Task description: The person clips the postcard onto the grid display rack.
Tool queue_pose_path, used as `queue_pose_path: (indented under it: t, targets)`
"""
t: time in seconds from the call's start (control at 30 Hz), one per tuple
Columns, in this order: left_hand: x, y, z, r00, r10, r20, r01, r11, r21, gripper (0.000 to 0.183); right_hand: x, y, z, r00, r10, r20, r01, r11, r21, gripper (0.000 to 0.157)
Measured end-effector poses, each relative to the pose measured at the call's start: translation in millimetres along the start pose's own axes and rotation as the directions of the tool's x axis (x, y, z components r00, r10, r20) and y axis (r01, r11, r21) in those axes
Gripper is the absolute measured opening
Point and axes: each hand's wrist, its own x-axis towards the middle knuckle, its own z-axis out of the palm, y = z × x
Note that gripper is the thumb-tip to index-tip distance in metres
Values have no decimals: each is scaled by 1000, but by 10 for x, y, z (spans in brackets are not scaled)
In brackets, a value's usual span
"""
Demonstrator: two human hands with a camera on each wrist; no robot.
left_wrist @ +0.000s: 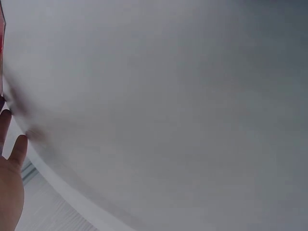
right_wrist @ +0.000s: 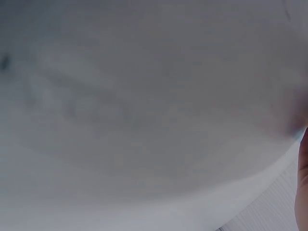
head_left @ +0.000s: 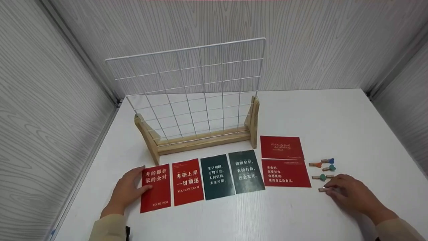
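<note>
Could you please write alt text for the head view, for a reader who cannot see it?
A person's left hand rests on a red card and the right hand touches a wooden clip, on a white table. Three more red cards, two dark green cards and other clips lie near a white wire grid on a wooden stand.

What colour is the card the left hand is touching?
Red, with white writing. The card at the left hand shows best in the head view.

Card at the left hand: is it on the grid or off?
Off: the card lies flat on the table, in front of the grid.
</note>
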Motion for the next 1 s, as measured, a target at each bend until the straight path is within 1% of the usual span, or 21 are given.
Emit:
queue_pose_path:
  t: [0.17, 0.3, 0.37, 0.53, 0.63, 0.8, 0.9, 1.0]
  targets:
    - [13, 33, -6, 1000, -23, -18, 21, 996, -82, 84, 6, -3, -13, 1000, 19, 23, -19, 1000, 20, 23]
    - [18, 36, 1, 999, -31, -39, 26, 990, -137, 85, -12, 5, -12, 1000, 9, 13, -10, 999, 34, 24]
    - [16, 31, 4, 998, -40, -45, 33, 987, -160, 87, -23, 5, -16, 1000, 3, 3, -3, 998, 55, 25]
    - [-14, 6, -11, 996, -76, -55, 63, 975, -213, 90, -28, -29, -63, 999, 32, 17, -34, 990, 137, 20]
    - [-41, -9, -44, 992, -116, -57, 96, 955, -282, 87, -14, -65, -92, 999, 50, 11, -51, 986, 156, 19]
    - [-77, -22, -124, 980, -192, -56, 155, 907, -392, 71, 20, -111, -122, 996, 77, -50, -67, 982, 175, 21]
    - [-85, -21, -171, 976, -214, -50, 169, 875, -454, 64, 52, -135, -144, 993, 93, -72, -76, 976, 206, 19]
    - [-90, -14, -202, 974, -223, -38, 173, 844, -507, 62, 81, -156, -139, 990, 85, -111, -57, 970, 235, 17]
